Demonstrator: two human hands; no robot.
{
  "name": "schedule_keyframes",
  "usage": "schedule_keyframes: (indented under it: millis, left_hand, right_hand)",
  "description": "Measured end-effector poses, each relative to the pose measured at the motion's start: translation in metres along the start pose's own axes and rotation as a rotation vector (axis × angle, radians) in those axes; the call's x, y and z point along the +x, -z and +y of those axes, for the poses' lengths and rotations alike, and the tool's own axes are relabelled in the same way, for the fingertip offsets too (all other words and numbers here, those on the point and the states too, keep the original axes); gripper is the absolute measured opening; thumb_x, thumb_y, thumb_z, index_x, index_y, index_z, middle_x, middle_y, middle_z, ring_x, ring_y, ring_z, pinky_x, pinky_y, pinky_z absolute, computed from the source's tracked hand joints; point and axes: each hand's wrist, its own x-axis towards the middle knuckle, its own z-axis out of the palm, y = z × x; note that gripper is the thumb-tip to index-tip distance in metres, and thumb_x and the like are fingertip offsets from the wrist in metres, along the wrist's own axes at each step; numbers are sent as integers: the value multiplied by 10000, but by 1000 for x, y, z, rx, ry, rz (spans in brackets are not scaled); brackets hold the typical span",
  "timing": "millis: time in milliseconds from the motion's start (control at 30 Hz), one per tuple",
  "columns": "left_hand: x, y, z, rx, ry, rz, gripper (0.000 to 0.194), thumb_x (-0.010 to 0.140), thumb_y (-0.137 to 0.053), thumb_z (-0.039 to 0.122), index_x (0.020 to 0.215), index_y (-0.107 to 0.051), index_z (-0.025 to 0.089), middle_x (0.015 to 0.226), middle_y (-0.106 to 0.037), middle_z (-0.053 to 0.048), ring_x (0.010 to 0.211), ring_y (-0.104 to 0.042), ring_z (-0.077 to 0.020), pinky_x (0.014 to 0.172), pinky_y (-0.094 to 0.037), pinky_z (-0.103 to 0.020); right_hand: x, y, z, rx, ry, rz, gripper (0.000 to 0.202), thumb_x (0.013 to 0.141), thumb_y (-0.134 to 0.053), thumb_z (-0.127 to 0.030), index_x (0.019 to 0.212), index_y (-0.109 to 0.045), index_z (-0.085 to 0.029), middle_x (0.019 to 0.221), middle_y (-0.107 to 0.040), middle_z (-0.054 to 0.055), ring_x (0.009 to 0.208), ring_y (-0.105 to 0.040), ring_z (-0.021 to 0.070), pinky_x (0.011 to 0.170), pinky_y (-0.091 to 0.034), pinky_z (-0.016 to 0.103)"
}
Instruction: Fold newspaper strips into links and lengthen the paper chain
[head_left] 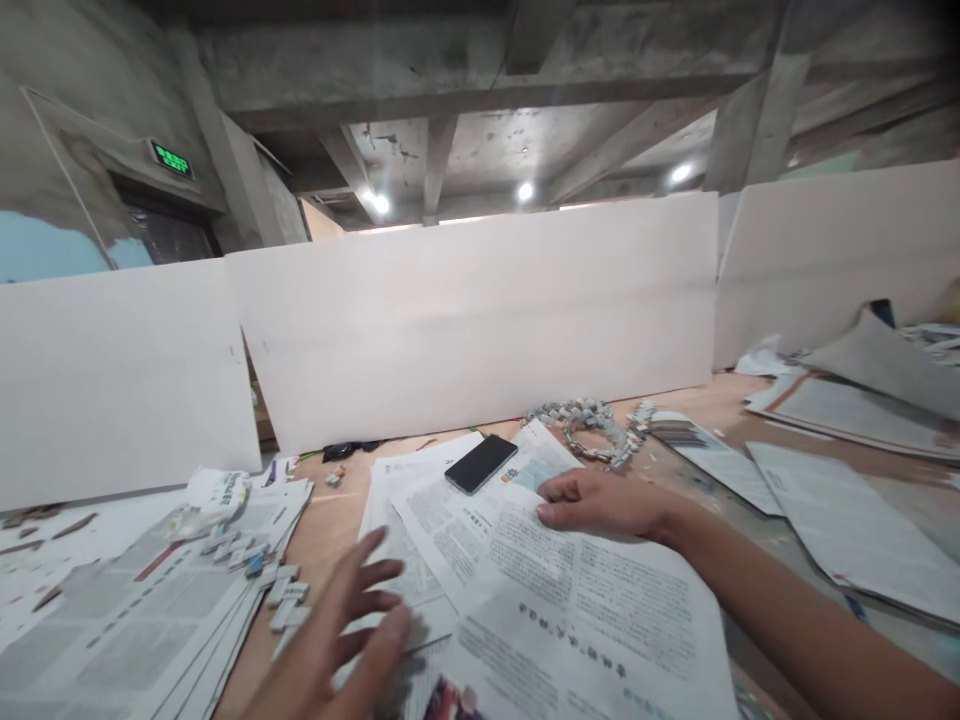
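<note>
A printed newspaper sheet [600, 600] slants across the front of the table, its far edge pinched between the thumb and fingers of my right hand [592, 502]. To its left, my left hand [352, 620] hangs with fingers spread and slightly curled, holding nothing. Under the held sheet lie more printed sheets [409, 560]. A black smartphone [481, 463] rests on those papers, just beyond my right hand. Small folded-paper pieces [289, 598] lie beside my left hand, next to a stack of newspapers [142, 620].
White boards [480, 320] stand upright along the back of the table. A chain of folded paper links [592, 430] lies in front of them. Loose printed sheets [862, 520] spread over the right side. A crumpled white plastic packet [214, 500] sits at the left.
</note>
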Motion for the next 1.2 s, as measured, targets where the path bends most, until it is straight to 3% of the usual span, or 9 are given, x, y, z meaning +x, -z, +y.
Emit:
schedule_keyframes:
  millis: [100, 267, 367, 467, 567, 800, 933, 1033, 1200]
  left_hand:
    - [30, -30, 20, -4, -41, -271, 822, 837, -564, 641, 1496, -269, 248, 1364, -530, -163, 1127, -588, -283, 943, -488, -407]
    - [64, -65, 24, -42, -110, -478, 856, 811, -683, 458, 1510, -253, 214, 1095, -605, -103, 843, -604, -197, 751, -485, -311]
    - [68, -73, 16, 58, -170, -401, 783, 771, -704, 307, 1472, -365, 229, 817, -553, 13, 733, -541, -166, 697, -428, -270]
    - [69, -78, 7, 69, -195, -296, 702, 766, -666, 243, 1430, -435, 236, 761, -509, 41, 716, -518, -161, 689, -411, -263]
    - [71, -79, 1, 29, -172, -335, 687, 767, -661, 245, 1417, -441, 222, 737, -506, 47, 673, -526, -159, 646, -423, -258]
    - [79, -67, -5, 12, -335, -231, 482, 928, -525, 407, 1363, -490, 203, 1154, -653, -107, 996, -618, -228, 836, -462, -306]
    - [79, -66, -6, -11, -347, -331, 282, 883, -603, 367, 1100, -670, 200, 918, -725, -49, 848, -647, -211, 752, -461, -279]
    - [81, -66, -6, 20, -347, -288, 194, 864, -613, 341, 932, -712, 189, 830, -717, -29, 780, -624, -194, 704, -444, -267]
    - [93, -60, -11, -26, -281, -230, 240, 860, -599, 387, 882, -690, 165, 727, -641, -16, 660, -562, -161, 615, -443, -257]
  right_hand:
    - [0, 1, 1, -115, 20, -128, 471, 807, -665, -567, 654, -445, -179, 606, -320, -83, 543, -273, 69, 490, -215, 218]
    - [3, -6, 1, -172, 4, -278, 415, 807, -673, -550, 780, -595, -144, 660, -481, -47, 594, -403, 84, 536, -308, 205]
    - [8, -10, -3, -225, -34, -280, 390, 798, -685, -530, 841, -645, -144, 675, -530, -37, 604, -452, 92, 546, -344, 201]
    - [11, -9, -10, -335, -80, -236, 364, 758, -728, -495, 883, -673, -158, 709, -583, -26, 637, -502, 109, 558, -374, 201]
    - [14, -6, -14, -401, -142, -187, 335, 731, -744, -460, 865, -681, -159, 711, -589, -25, 628, -495, 110, 545, -376, 201]
    - [30, -26, -13, -518, -68, -276, 284, 767, -704, -438, 845, -659, -168, 688, -569, -34, 625, -481, 112, 540, -348, 204]
    - [32, -46, -11, -559, 23, -248, 280, 794, -675, -449, 813, -646, -171, 640, -462, -56, 581, -410, 97, 519, -312, 207]
    - [30, -50, -4, -479, -20, -189, 297, 781, -692, -459, 856, -665, -173, 657, -483, -51, 594, -421, 99, 525, -313, 206]
    - [29, -42, 14, -362, -114, -168, 341, 808, -660, -497, 888, -693, -167, 679, -534, -35, 611, -435, 100, 540, -328, 200]
